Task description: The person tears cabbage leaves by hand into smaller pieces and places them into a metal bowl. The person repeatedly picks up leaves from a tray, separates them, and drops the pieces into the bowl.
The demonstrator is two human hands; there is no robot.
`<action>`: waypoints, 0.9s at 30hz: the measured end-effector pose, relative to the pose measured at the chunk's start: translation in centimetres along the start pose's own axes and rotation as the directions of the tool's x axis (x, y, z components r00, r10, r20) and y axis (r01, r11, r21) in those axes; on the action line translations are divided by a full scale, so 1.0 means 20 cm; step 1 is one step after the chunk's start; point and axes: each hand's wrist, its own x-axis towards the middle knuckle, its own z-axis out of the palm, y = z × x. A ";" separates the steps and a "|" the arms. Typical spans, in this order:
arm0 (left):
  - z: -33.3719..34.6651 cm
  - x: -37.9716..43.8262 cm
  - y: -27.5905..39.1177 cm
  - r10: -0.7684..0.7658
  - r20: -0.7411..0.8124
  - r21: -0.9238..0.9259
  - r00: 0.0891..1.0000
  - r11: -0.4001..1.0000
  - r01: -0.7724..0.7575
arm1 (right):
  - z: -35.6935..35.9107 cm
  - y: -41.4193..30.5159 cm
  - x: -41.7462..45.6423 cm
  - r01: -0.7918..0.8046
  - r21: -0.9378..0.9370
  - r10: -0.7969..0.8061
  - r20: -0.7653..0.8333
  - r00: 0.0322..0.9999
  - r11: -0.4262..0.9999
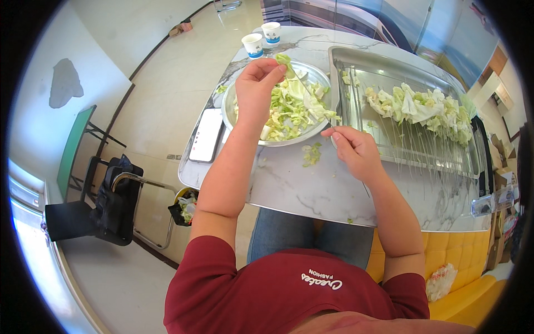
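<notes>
Between thumb and fingertips, my left hand (258,81) pinches a small green cabbage leaf piece (283,59) at the upper end of a thin metal skewer (366,190). My right hand (355,148) grips that skewer lower down, and its tail sticks out below the hand. Pale cabbage pieces on the skewer (313,106) sit just above my right fingers. Beneath both hands is a round metal dish (288,143) holding loose torn cabbage (288,110). My left forearm hides part of the dish's left side.
A rectangular metal tray (400,160) on the right holds bare skewers (346,98) and a row of cabbage-loaded skewers (421,106). A smartphone (205,135) and two paper cups (253,45) stand on the marble-patterned table (292,183). Cabbage scraps (311,154) lie before the dish; a waste bin (183,206) is at left.
</notes>
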 end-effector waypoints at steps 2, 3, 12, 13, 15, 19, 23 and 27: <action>0.01 -0.01 0.00 0.014 0.026 0.022 1.000 1.000 -0.015 | 0.00 0.00 0.00 0.016 -0.028 -0.016 -0.006 1.000 0.999; 0.02 -0.02 0.01 0.017 0.030 0.038 0.999 0.999 -0.018 | 0.00 0.00 0.00 0.008 -0.024 -0.008 -0.008 1.000 1.000; 0.04 -0.05 0.02 0.094 0.077 0.191 0.993 0.976 -0.107 | -0.01 -0.01 0.00 -0.030 -0.018 0.030 -0.004 1.000 0.999; 0.04 -0.06 0.02 0.101 0.078 0.208 0.992 0.971 -0.116 | -0.01 -0.01 0.00 -0.031 -0.017 0.030 -0.009 0.999 0.999; 0.05 -0.06 0.01 0.096 0.088 0.235 0.991 0.965 -0.115 | -0.01 -0.01 0.00 -0.027 -0.023 0.027 -0.017 1.000 0.999; 0.08 -0.10 -0.02 0.045 0.176 0.329 0.983 0.939 -0.101 | 0.00 -0.01 0.01 -0.020 0.001 0.020 -0.036 0.999 1.000; 0.12 -0.14 -0.01 0.002 0.212 0.318 0.977 0.945 -0.071 | -0.01 -0.01 0.02 -0.019 0.047 0.022 -0.063 0.998 0.999; 0.13 -0.15 -0.02 0.155 0.304 0.481 0.940 0.827 -0.292 | -0.02 -0.02 0.02 -0.034 0.068 0.037 -0.040 0.999 0.997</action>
